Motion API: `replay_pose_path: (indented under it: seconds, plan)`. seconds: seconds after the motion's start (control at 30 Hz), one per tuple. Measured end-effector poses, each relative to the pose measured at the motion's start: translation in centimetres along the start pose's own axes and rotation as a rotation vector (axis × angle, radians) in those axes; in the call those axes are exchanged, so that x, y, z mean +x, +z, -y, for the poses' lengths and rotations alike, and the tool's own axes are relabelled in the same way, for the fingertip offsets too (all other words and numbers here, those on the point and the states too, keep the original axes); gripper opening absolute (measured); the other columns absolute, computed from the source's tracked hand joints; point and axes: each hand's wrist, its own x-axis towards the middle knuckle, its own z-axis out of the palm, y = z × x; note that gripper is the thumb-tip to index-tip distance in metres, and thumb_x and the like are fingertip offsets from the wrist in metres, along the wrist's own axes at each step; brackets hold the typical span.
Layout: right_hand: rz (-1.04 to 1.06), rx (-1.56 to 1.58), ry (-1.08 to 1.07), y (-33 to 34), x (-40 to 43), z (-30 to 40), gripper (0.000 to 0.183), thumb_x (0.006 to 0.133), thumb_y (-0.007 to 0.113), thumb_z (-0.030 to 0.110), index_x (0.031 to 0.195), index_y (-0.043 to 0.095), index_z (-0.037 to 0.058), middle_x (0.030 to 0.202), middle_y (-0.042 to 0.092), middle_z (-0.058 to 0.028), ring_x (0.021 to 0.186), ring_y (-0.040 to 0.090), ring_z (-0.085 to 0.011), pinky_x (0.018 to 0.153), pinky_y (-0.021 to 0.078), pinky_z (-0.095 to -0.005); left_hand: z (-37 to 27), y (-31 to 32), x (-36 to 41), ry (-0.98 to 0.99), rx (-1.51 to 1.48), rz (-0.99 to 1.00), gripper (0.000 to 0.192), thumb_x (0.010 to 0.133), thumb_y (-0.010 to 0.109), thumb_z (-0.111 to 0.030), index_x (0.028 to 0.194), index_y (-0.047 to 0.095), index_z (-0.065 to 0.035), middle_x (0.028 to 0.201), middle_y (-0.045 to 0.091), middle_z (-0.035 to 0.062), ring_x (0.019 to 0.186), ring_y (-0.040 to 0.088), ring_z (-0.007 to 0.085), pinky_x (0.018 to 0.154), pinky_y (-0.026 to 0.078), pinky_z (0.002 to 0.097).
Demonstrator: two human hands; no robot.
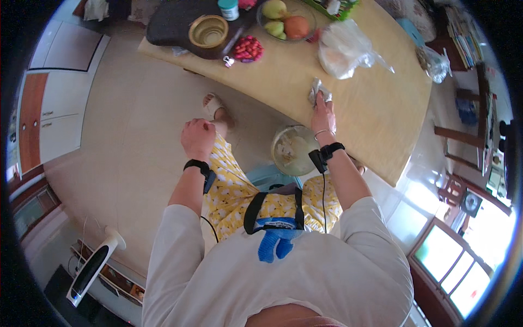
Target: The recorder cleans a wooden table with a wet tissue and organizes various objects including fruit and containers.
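My right hand [324, 117] is on the wooden table [261, 83], its fingers on a crumpled whitish tissue or wipe [318, 90] against the tabletop. Over the knee of my yellow patterned trousers [229, 180] is my left hand [198, 138], curled in with nothing visible in it. Below the table's edge, between my legs, stands a round bin [301, 167] with pale scraps [286, 149] inside. A clear-looking plastic bag [343, 51] with something pale in it sits on the table beyond my right hand.
A dark tray [171, 30] carries a golden-brown bowl [208, 32] and a teal-lidded jar [229, 9]. Near it are a dish of red items [248, 49], a metal binder clip [229, 61] and a glass bowl of fruit [296, 28]. A wooden chair [459, 137] stands right of the table.
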Motion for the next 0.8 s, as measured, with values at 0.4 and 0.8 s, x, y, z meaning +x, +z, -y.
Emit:
replay_pose_path:
  seconds: [0.4,0.8]
  plan:
    - [0.265,-0.084,-0.339,-1.1,3.1,9.5,0.055,0.087,0.043,0.005,0.135,0.042,0.0308,0.121,0.048,-0.0180,0.103,0.057,-0.0377,0.088,0.0480,-0.0446,0.7,-0.2,-0.1,0.068,-0.029,-0.140,0.016,0.079,0.058,-0.021,0.077,0.069,-0.0093,0.086,0.067,0.0080,0.085,0.060,0.0297,0.078,0.050,0.0396]
    - [-0.040,-0.006,0.391,-6.7,-7.7,-22.1,0.055,0.086,0.056,0.015,0.138,0.040,0.0212,0.126,0.047,-0.0234,0.108,0.053,-0.0403,0.092,0.0455,-0.0451,-0.7,-0.5,-0.4,0.011,0.022,-0.022,0.021,0.079,0.053,-0.023,0.080,0.070,-0.0108,0.095,0.066,0.0060,0.094,0.058,0.0256,0.081,0.048,0.0391]
